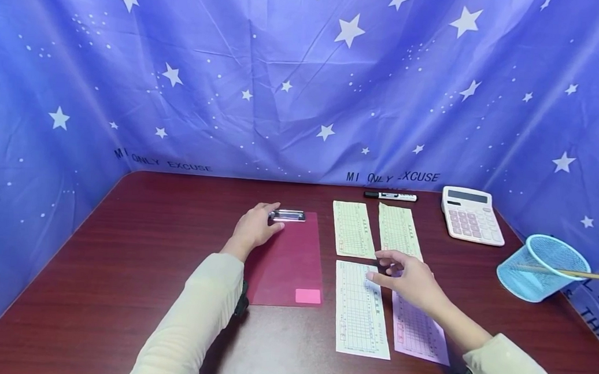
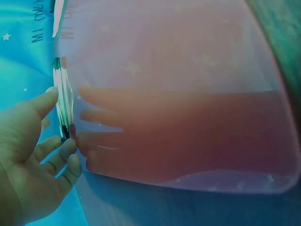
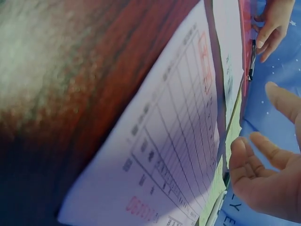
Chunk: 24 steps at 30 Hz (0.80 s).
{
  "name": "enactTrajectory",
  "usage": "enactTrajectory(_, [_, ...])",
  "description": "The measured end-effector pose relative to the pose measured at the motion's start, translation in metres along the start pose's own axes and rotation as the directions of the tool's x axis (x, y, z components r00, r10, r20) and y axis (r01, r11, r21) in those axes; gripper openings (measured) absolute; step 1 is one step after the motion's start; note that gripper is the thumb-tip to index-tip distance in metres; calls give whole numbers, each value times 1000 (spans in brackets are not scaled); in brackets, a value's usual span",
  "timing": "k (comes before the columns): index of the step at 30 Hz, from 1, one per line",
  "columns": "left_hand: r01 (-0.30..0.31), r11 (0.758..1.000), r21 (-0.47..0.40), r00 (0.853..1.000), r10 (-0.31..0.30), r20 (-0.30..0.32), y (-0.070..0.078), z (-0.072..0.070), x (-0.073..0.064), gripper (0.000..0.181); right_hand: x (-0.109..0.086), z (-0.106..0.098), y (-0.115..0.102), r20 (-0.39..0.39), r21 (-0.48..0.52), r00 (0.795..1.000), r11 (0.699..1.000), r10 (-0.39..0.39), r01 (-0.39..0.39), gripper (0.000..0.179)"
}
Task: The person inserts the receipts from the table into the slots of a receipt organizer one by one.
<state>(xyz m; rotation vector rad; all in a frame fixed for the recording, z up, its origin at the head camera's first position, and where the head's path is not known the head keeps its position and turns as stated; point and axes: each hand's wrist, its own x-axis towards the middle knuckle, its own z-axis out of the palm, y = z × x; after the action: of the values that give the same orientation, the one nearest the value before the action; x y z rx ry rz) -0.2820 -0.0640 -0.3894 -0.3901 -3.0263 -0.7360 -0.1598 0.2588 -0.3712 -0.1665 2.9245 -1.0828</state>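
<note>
A dark red clipboard (image 1: pixel 289 261) lies on the table, with a metal clip (image 1: pixel 288 215) at its far end and a pink label near its lower right corner. My left hand (image 1: pixel 257 226) is at the clip's left end, fingers loosely bent; in the left wrist view its thumb and fingertips are close beside the clip (image 2: pixel 64 99), and contact is hard to tell. Over the printed slips my right hand (image 1: pixel 409 278) hovers with nothing in it, fingers relaxed. Below it are a white slip (image 1: pixel 360 316) and a purple slip (image 1: pixel 420 331), partly hidden.
Two yellow-green slips, a left one (image 1: pixel 352 230) and a right one (image 1: pixel 399 231), lie farther back. Behind them is a black-and-white marker (image 1: pixel 390 196). A calculator (image 1: pixel 472 216) and a blue mesh pen cup (image 1: pixel 530 275) holding a pencil stand right. A starry curtain (image 1: pixel 283 122) surrounds the table.
</note>
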Motion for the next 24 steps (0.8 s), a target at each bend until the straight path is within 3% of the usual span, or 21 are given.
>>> enactTrajectory(2, [17, 1000, -11, 999, -17, 46, 3, -1, -1, 60, -1, 1, -1, 3, -32, 1000, 999, 7, -7, 57])
enactTrajectory(6, [30, 999, 20, 996, -32, 78, 4, -2, -2, 59, -1, 3, -2, 30, -90, 1000, 996, 3, 0, 58])
enactTrajectory(15, [12, 1000, 22, 1000, -13, 27, -1, -6, -8, 50, -1, 11, -6, 68, -170, 995, 982, -68, 79, 61])
enactTrajectory(24, [0, 1000, 9, 1000, 0, -12, -8, -6, -8, 35, -3, 15, -10, 47, -263, 999, 965, 7, 6, 58])
